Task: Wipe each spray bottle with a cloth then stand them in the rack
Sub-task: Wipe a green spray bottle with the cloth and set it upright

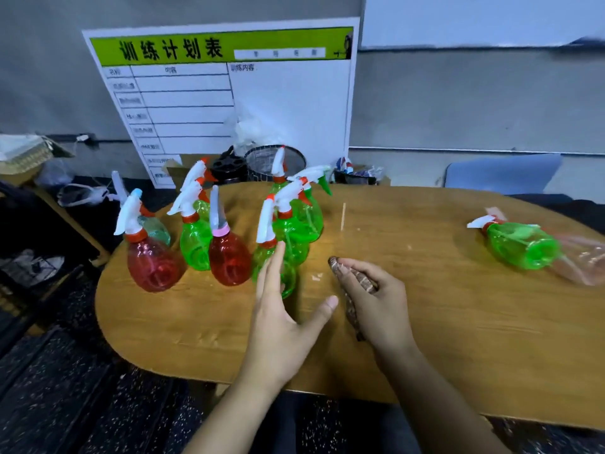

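head view: oval wooden worktop (425,322) with a cluster of upright spray bottles on its left half. nearest the left edge, a red translucent bottle (152,263) with orange collar and white trigger head; behind it, a pale teal bottle (157,229), partly hidden. next along, a green bottle (194,245) with orange collar, and in front of that a second red bottle (229,260) with pink collar and white head. farther back and right, more green bottles (301,221) packed close, white triggers with orange nozzle tips pointing various ways; exact count hard to tell where they overlap. closest green bottle (278,267) standing just behind the left hand (281,309), which is spread flat with straight fingers, fingertips touching or almost touching that bottle's shoulder, thumb stretched out to the right; gripping nothing. right hand (376,299) curled round a brown patterned cloth (353,276), bunched in the fist, one end poking out past the knuckles, another bit trailing below the palm onto the wood. well apart on the right side of the worktop, one green bottle lying on its side (520,245), white head pointing left, base toward the camera, beside a pinkish clear plastic bag (586,257). behind the worktop, a white planning board (229,103) with green header leaning on the wall, a black mesh bin (275,162) with one spray head in front of it, and a blue chair back (501,173). dark speckled floor (65,388) below.
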A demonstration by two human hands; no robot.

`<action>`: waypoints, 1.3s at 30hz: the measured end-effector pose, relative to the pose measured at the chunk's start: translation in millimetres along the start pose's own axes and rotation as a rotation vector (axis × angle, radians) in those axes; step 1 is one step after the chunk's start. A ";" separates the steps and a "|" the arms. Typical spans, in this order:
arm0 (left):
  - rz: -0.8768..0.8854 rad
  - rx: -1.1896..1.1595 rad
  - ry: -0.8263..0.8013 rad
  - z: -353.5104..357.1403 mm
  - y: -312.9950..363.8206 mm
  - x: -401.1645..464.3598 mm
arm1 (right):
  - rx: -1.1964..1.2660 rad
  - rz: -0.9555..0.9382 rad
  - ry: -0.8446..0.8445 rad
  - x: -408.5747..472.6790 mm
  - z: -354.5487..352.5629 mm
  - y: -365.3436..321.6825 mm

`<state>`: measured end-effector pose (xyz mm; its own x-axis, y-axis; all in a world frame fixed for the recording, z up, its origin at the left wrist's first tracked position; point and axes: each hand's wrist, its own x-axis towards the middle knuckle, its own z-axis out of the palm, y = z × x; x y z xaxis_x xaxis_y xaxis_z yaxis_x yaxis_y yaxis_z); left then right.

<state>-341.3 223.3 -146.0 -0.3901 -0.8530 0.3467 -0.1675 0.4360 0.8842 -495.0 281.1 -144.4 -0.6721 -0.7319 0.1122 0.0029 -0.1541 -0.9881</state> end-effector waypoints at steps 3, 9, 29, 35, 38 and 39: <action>0.037 -0.020 -0.073 36.9 25.7 -0.7 | 0.008 -0.018 0.073 -4.6 -41.6 -12.6; 0.041 -0.096 -0.221 131.6 57.2 2.8 | -0.001 -0.022 0.268 -6.4 -138.3 -22.0; 0.057 0.025 -0.485 371.5 48.5 50.0 | 0.085 0.044 0.662 52.8 -303.6 35.4; 0.171 0.140 -0.465 402.1 44.7 81.5 | 0.074 -0.042 0.692 79.4 -313.4 49.1; 0.175 0.154 -0.455 417.5 47.4 86.5 | -0.005 -0.087 0.721 83.8 -316.9 59.3; 0.173 0.151 -0.455 422.0 48.8 87.3 | -0.024 -0.099 0.723 83.7 -317.3 61.5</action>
<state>-765.6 291.2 -204.7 -0.7732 -0.5677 0.2826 -0.1816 0.6252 0.7591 -786.1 421.0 -229.2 -0.9895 -0.0926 0.1110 -0.0934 -0.1762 -0.9799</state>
